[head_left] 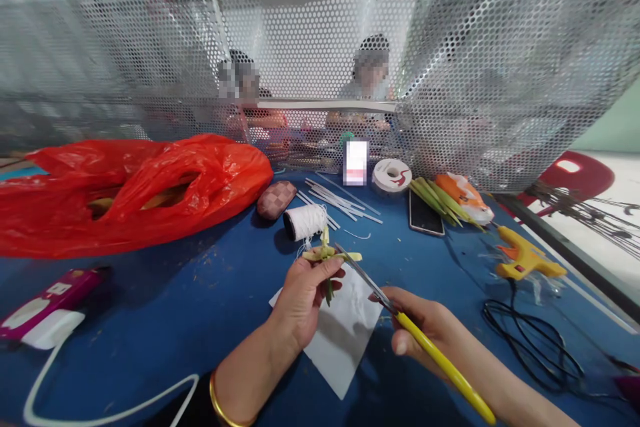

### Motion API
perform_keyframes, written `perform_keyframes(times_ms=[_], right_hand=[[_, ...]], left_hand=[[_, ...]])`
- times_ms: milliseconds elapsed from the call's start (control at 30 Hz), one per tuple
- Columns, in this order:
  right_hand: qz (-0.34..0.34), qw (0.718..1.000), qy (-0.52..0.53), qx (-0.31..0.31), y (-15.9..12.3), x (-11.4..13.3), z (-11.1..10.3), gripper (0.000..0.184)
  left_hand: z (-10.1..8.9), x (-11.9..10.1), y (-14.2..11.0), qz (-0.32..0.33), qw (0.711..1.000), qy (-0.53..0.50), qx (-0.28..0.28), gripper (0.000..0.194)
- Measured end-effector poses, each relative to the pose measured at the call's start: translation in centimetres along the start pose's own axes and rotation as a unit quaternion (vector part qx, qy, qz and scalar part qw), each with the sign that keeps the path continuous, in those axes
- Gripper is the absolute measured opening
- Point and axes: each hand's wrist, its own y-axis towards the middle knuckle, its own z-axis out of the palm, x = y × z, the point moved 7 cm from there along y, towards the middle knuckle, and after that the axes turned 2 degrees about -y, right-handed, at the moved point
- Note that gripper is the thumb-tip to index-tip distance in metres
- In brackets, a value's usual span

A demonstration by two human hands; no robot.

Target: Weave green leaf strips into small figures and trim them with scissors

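Left hand (313,283) pinches leaf strips (326,253), right grips yellow-handled tweezers (425,340) (white spool (306,221) just beyond).

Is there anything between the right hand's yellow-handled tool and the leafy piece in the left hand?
Nothing visible stands in the way: the yellow-handled tool in the right hand already has its tips at the leafy piece. The left hand grips that piece, its thumb close beside the tips. The white spool lies beyond, not between them.
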Motion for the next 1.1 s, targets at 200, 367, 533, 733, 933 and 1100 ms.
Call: perform_keyframes(times_ms=[200,367,533,733,933,1100], right_hand=[[0.008,1.0,0.002,-0.001,-0.1,0.1,0.3,0.071],[-0.007,1.0,0.013,-0.006,0.1,-0.1,0.5,0.071],[-0.004,1.0,0.031,0.003,-0.1,-0.1,0.7,0.072],[-0.004,0.999,0.041,0.02,-0.5,0.4,0.2,0.071],[0.03,0.999,0.003,0.016,-0.8,0.7,-2.3,0.088],[0.04,0.999,-0.032,0.006,-1.0,0.3,-3.1,0.076]], left_hand=[[-0.2,0.2,0.1,0.006,1.0,0.002,-0.004,0.027],[-0.1,0.1,0.1,0.009,1.0,0.002,-0.006,0.027],[-0.1,0.1,0.1,0.01,1.0,0.003,-0.003,0.027],[-0.2,-0.1,0.3,0.01,1.0,0.007,-0.004,0.027],[-0.3,-1.5,0.6,0.007,0.999,0.048,0.014,0.026],[-0.3,-2.2,0.7,0.017,0.997,0.064,0.031,0.025]])
